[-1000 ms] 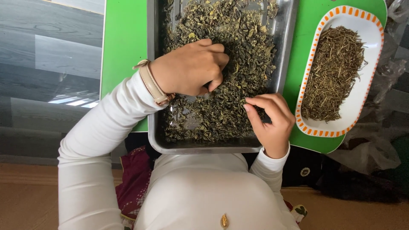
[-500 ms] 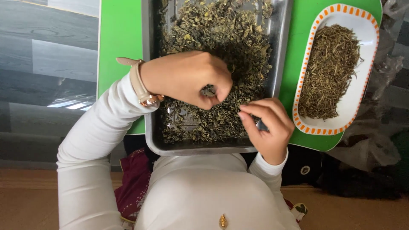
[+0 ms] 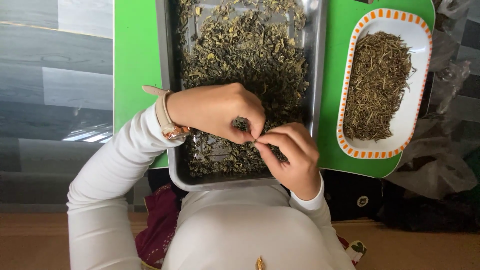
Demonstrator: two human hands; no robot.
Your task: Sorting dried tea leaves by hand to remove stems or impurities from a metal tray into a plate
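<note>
Looking down from the head view, both hands meet over the near end of a metal tray [image 3: 320, 75] heaped with dried green leaves [image 3: 250, 60]. The left hand [image 3: 215, 111], with a pale strap watch [image 3: 165, 117] at its wrist, is curled nearly closed, pinching a small clump of leaves [image 3: 241, 123] between thumb and fingertips. The right hand [image 3: 292, 155] is likewise closed, its fingertips touching the left's and gripping a thin stem; it hides the tray's near right corner. The tray rests on a green board [image 3: 135, 60]. Just beside it, to the right, an orange-rimmed white dish [image 3: 420, 45] holds sorted stems [image 3: 377, 85].
</note>
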